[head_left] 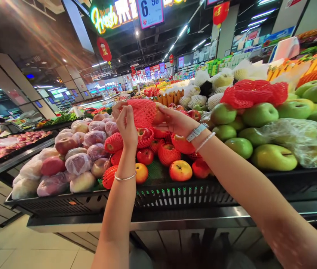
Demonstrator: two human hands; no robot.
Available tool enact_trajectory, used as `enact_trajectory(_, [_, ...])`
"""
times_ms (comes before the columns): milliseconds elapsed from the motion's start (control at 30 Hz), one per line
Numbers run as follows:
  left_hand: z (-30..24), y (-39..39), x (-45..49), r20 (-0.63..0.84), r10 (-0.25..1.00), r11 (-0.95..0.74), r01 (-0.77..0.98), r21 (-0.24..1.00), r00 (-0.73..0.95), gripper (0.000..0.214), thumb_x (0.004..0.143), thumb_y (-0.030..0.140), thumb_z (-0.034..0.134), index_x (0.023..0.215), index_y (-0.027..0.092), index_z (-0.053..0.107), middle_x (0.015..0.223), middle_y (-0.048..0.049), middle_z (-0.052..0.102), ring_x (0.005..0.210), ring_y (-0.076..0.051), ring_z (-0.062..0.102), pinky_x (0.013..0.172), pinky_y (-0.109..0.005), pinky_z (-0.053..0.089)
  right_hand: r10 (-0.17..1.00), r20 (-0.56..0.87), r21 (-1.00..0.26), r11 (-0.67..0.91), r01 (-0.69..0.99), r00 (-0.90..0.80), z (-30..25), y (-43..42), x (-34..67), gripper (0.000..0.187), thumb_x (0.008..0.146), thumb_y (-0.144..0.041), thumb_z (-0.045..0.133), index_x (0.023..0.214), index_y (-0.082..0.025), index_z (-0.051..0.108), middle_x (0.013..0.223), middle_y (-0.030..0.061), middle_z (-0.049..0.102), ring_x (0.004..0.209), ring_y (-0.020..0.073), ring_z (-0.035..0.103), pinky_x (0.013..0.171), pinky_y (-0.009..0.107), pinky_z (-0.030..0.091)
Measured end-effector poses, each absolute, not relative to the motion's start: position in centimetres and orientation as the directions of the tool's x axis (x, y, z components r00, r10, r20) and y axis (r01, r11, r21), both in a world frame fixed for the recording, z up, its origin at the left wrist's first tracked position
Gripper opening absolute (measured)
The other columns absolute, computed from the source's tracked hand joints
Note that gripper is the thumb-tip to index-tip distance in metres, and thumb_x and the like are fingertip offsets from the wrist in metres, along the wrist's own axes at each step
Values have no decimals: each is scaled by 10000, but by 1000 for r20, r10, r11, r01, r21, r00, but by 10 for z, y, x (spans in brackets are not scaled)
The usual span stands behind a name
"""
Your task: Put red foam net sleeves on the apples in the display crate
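My left hand point(126, 123) pinches one end of a red foam fruit net point(141, 111), raised above the apples. At the net's other end, my right hand point(175, 119) has its fingers closed around an apple point(157, 114), partly covered by the net and the fingers. Below them lie red apples, some in red foam nets, such as a netted apple point(169, 154). Bare ones include a yellow-red apple point(180, 170) near the front and a red apple point(145, 156).
A black plastic crate point(158, 196) edges the display. Film-wrapped apples point(77, 163) are piled on the left. Green apples point(260, 114) lie on the right, with loose red nets point(255, 92) on top and a clear plastic bag point(307, 140). A price sign point(150, 13) hangs overhead.
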State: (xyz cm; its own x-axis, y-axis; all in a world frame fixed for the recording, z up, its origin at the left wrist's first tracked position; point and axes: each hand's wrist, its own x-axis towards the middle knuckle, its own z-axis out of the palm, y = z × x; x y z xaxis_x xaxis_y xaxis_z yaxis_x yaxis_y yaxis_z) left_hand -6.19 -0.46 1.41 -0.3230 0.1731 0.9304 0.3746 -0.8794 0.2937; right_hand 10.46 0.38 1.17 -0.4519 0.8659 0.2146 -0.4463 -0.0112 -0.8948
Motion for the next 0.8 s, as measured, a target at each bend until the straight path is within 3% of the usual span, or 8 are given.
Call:
enact_trajectory(133, [14,-7,-58,936,230,-896,317,311,-268,363,869,599,554,806,244,594,1100,-35,636,1163,-176,559,1108,-350,378,848,229,-890,-17,-456,-478,12,1,106,184,890,-360,628,998,-212,626,866,24,714,709,134,693,691,274,632])
enact_trajectory(367, [18,5,-68,929,251,-947,131,295,-273,424,885,645,471,1152,320,533,1287,-33,581,1242,-182,548,1065,-333,434,821,214,-900,-44,-433,-529,14,-6,105,157,891,-334,626,985,-208,625,871,30,722,729,146,707,706,283,635])
enact_trajectory(500, [20,3,-74,922,346,-925,100,366,-172,462,915,634,412,1099,283,651,1140,-34,688,1135,-188,633,1045,-345,464,831,166,-901,-91,-424,-531,19,-16,103,67,905,-257,594,940,-203,611,826,16,712,715,144,703,638,264,630])
enact_trajectory(633, [20,-6,-74,958,272,-917,276,288,-96,432,930,584,441,952,275,741,989,-4,740,1041,-179,671,989,-323,504,814,161,-903,-107,-416,-558,21,-22,100,73,925,-220,539,911,-185,602,799,11,704,682,127,686,664,265,626])
enact_trajectory(800, [16,-9,-68,960,280,-905,328,270,-16,447,959,567,381,996,299,737,1027,7,742,1054,-178,672,984,-332,510,824,126,-894,-148,-424,-552,17,-23,95,161,965,-238,448,860,-189,560,768,16,696,669,121,681,762,304,621])
